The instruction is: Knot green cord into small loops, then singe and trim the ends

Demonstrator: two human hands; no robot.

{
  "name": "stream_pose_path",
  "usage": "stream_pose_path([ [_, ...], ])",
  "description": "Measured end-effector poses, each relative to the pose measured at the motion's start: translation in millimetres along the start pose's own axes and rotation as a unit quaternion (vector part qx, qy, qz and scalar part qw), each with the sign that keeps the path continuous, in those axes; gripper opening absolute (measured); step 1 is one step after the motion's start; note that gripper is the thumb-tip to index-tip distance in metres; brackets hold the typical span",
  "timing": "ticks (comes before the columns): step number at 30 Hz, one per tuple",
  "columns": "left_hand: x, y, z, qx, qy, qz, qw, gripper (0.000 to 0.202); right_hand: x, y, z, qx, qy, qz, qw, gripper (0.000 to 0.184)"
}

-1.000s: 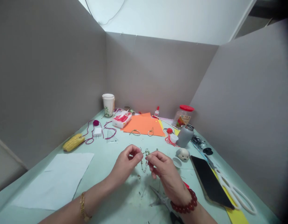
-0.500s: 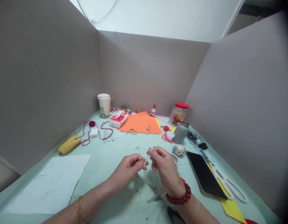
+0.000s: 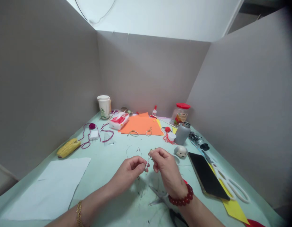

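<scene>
My left hand (image 3: pixel 128 171) is closed, thumb and forefinger pinching the lower end of a thin silvery twisted strand (image 3: pixel 147 161). The upper end is pinched by my right hand (image 3: pixel 166 168), where small greenish bits show at the fingertips. Between the two hands the strand runs short and slanted; whether it is wire or chain is too small to tell. Under my right wrist lie scissors with dark handles (image 3: pixel 160 196), their blades apart and partly hidden by the arm. Tiny cut scraps are scattered on the table below my hands.
At right lie a black phone (image 3: pixel 207 176), white-handled scissors (image 3: pixel 227 183) and a small dog-face figure (image 3: pixel 181 151). Further back stand a grey bottle (image 3: pixel 182 134) and a red-lidded jar (image 3: pixel 181 114). Orange paper (image 3: pixel 141 124) lies behind; a white cloth (image 3: pixel 48 186) and corn cob (image 3: pixel 69 147) are left.
The view has shifted slightly, so most things sit a little further left. Both hands keep their pinch on the strand, with hardly any movement.
</scene>
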State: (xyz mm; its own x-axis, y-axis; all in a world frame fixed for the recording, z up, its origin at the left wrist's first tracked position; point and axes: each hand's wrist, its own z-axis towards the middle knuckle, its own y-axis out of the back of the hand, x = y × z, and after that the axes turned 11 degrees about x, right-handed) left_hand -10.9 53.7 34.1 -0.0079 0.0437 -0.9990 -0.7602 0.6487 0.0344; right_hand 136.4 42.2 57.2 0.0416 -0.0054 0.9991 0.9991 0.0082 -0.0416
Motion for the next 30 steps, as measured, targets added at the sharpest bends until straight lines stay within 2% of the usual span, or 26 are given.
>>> stream_pose_path([
  [14, 6.6, -0.1, 1.6, -0.013, 0.013, -0.015, 1.0, 0.009, 0.5, -4.7, -2.7, 0.0, -0.015, -0.001, 1.0, 0.022],
  [19, 9.3, -0.4, 2.1, -0.015, 0.008, -0.02, 1.0, 0.014, -1.7, -5.2, -2.4, 0.009, -0.02, 0.014, 1.0, 0.023],
  [26, 5.9, -0.6, 2.2, -0.005, 0.015, -0.028, 0.999, 0.006, -1.6, -3.4, -2.8, 0.017, -0.022, 0.015, 1.0, 0.026],
  [30, 2.5, -2.7, 2.0, -0.012, 0.015, -0.024, 1.0, 0.013, -1.7, -3.5, -2.5, 0.018, -0.016, 0.009, 1.0, 0.027],
])
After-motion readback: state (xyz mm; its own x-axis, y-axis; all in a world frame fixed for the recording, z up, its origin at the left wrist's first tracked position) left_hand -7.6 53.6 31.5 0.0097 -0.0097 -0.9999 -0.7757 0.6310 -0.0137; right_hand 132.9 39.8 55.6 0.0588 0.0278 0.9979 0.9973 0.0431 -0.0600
